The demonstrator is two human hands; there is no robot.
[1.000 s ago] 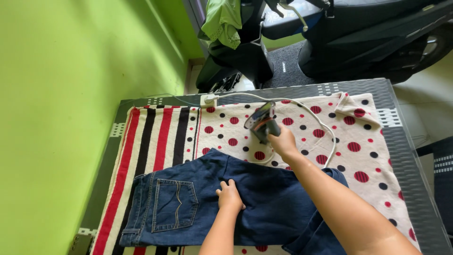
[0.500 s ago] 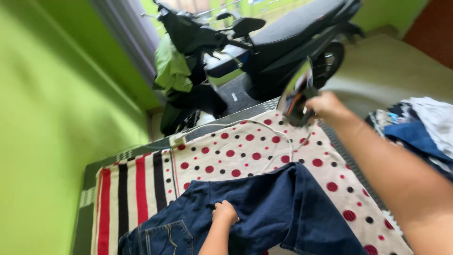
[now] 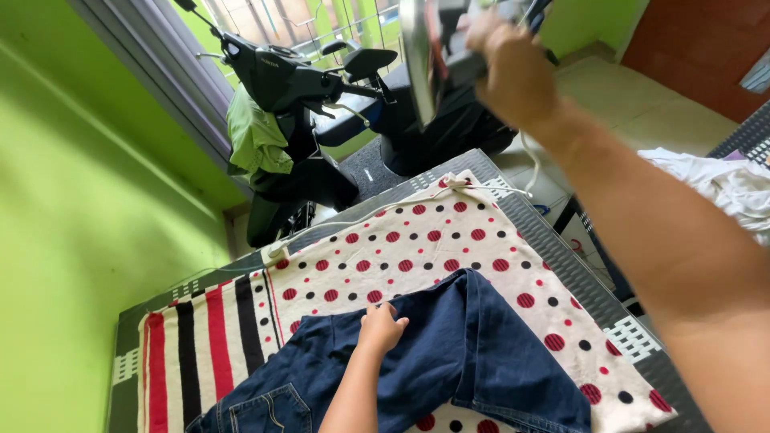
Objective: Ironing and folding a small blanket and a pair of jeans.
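The iron (image 3: 425, 52) is gripped in the closed right hand (image 3: 513, 68), raised well above the jeans (image 3: 449, 361), which are pressed flat by the left hand (image 3: 381, 327) on the table (image 3: 561, 265).

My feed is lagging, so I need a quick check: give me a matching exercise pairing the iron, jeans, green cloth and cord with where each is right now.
Things:
1. iron
2. jeans
3. green cloth
4. cord

Places:
A. draped on the scooter
B. lying along the far edge of the dotted cloth
C. lifted in the air in the right hand
D. spread on the dotted cloth under the left hand

Pairs: 1-C, 2-D, 3-A, 4-B
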